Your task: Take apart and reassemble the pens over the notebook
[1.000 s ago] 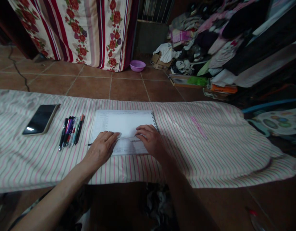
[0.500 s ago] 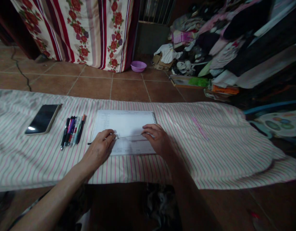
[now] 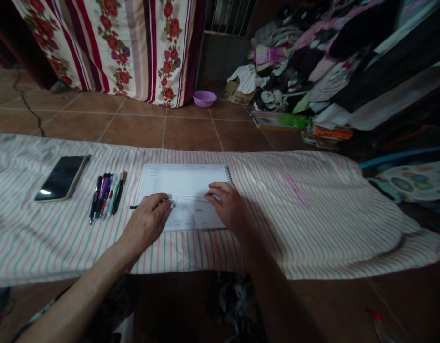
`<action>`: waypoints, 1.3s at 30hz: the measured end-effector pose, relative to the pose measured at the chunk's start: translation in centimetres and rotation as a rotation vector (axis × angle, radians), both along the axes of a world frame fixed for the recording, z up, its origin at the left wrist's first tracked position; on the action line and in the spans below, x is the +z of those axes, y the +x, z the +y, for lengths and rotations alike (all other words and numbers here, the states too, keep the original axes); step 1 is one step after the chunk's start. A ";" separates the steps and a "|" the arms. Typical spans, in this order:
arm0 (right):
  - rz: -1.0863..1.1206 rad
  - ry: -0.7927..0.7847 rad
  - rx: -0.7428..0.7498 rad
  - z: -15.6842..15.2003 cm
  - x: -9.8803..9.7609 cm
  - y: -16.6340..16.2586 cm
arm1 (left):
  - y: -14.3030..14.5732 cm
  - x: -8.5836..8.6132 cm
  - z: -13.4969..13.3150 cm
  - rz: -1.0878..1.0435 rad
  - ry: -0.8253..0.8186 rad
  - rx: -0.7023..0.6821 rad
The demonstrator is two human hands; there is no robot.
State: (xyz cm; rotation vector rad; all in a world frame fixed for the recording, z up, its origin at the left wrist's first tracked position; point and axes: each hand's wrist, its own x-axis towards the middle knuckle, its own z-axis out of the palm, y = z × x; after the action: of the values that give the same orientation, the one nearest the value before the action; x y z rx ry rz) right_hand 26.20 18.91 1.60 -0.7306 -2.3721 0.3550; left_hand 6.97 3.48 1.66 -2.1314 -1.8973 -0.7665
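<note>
A white spiral notebook (image 3: 184,177) lies open on a striped cloth (image 3: 312,228). Across its page lies a thin clear ruler (image 3: 189,196). My left hand (image 3: 147,223) is curled over the ruler's left end, fingers closed on it. The dark end of a pen (image 3: 133,207) pokes out from under this hand. My right hand (image 3: 229,207) pinches the ruler's right end, near the notebook's spiral edge. Both forearms reach in from the bottom of the view.
Several pens (image 3: 107,194) lie side by side left of the notebook, with a dark phone (image 3: 60,177) beyond them. A pink stick (image 3: 294,189) rests on the cloth at right. Tiled floor, a purple bowl (image 3: 204,98), a floral curtain (image 3: 116,43) and piled clothes (image 3: 312,62) lie behind.
Both hands closed on the ruler's ends and carried it a little up the page. The left hand went from lying flat to curled.
</note>
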 end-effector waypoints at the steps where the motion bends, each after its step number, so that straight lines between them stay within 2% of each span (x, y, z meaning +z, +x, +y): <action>1: -0.007 0.001 0.002 -0.1 0.0 -0.2 | 0.0 0.0 0.0 0.002 -0.002 -0.003; 8: -0.125 0.030 -0.014 -1.2 0.2 -0.9 | 0.0 0.7 -0.1 0.041 -0.040 -0.012; 17: -0.173 0.006 -0.013 -1.5 -0.2 -0.9 | -0.3 1.0 -0.1 -0.041 0.046 -0.021; 29: -0.150 -0.011 0.016 -0.8 -1.2 -0.9 | 0.1 2.9 -0.8 -0.367 0.246 -0.028; 33: -0.141 -0.006 0.025 -0.7 -1.4 -0.9 | 0.6 3.2 -1.4 -0.492 0.248 -0.056; 39: -0.142 -0.014 0.020 -0.8 -1.0 -0.9 | 1.0 3.3 -1.9 -0.549 0.271 -0.047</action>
State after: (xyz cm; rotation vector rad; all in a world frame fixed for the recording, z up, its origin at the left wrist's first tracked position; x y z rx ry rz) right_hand 25.34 18.15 0.65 -0.7620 -2.5141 0.3382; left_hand 7.93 1.61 4.99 -1.9321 -1.8263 -1.6508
